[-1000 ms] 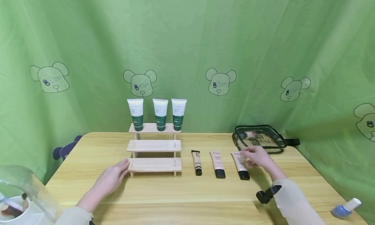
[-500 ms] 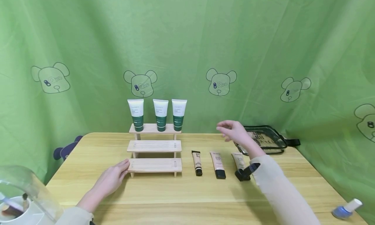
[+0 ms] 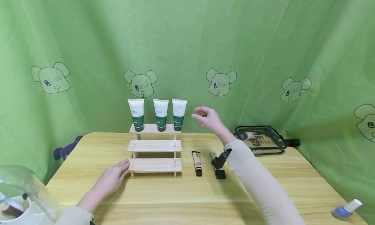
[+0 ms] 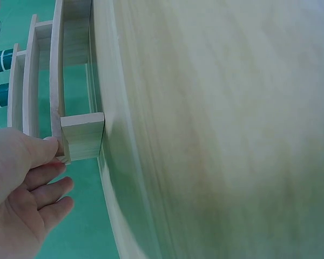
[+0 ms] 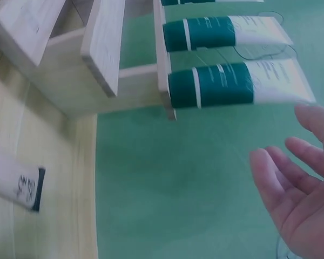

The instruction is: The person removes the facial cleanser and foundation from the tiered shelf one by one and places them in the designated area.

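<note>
A three-step wooden rack [image 3: 155, 165] carries three white-and-green squeeze tubes [image 3: 136, 116] standing cap-down on its top step. In the left wrist view, my left hand [image 4: 19, 189] pinches the end of the lowest step between thumb and index finger. My right hand [image 3: 208, 119] hangs in the air just right of the rightmost tube [image 3: 178, 114], holding nothing. The right wrist view shows its fingers loosely bent and apart from that tube. A slim beige tube [image 3: 197, 163] and a BB cream tube [image 3: 220, 174] lie right of the rack; my right wrist partly covers the BB cream.
A clear black-edged pouch [image 3: 263, 138] lies at the back right. Blue nail polish [image 3: 347, 208] lies near the right edge. At front left, a white brush holder [image 3: 32, 215] stands under a clear dome [image 3: 17, 176]. A green curtain [image 3: 187, 49] hangs behind the table.
My right hand has moved left and up from the rightmost BB cream tube to beside the green tubes. My sleeve now hides that BB cream. The left hand has stayed on the rack.
</note>
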Demonstrator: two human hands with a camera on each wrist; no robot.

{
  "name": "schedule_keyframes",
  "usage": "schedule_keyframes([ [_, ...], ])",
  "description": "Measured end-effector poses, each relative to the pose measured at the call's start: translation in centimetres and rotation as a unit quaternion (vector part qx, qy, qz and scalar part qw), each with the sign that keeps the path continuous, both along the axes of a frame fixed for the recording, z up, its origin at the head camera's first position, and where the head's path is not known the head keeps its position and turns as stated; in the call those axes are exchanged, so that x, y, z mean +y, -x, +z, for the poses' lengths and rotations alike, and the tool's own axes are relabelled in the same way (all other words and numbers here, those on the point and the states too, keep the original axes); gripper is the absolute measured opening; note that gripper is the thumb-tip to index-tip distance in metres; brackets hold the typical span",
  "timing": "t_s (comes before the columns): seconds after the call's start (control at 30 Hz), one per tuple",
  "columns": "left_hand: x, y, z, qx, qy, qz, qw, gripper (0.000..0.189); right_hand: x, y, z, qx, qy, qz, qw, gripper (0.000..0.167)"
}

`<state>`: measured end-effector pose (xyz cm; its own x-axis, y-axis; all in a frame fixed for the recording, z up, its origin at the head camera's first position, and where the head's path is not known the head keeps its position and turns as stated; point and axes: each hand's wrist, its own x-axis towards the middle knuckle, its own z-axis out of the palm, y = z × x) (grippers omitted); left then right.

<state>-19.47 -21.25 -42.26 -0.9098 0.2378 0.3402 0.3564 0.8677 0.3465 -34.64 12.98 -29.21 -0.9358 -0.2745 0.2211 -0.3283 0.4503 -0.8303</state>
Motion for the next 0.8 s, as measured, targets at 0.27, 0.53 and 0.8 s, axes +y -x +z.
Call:
schedule_keyframes([
  [0.27,0.0,0.0,-0.1,-0.003,-0.001,0.001,1.0,0.035,-3.2,0.9,-0.9,-0.011,0.033,0.003,0.9994,0.043],
  [0.53,0.0,0.1,-0.1,-0.001,0.0,0.001,1.0,0.034,-4.8,1.0,-1.4,-0.019,0.061,-0.019,0.9978,0.039],
  [0.8,-0.2,0.2,-0.2,-0.004,0.002,-0.001,1.0,0.035,-5.3,1.4,-1.5,-0.033,0.076,-0.034,0.996,0.035],
])
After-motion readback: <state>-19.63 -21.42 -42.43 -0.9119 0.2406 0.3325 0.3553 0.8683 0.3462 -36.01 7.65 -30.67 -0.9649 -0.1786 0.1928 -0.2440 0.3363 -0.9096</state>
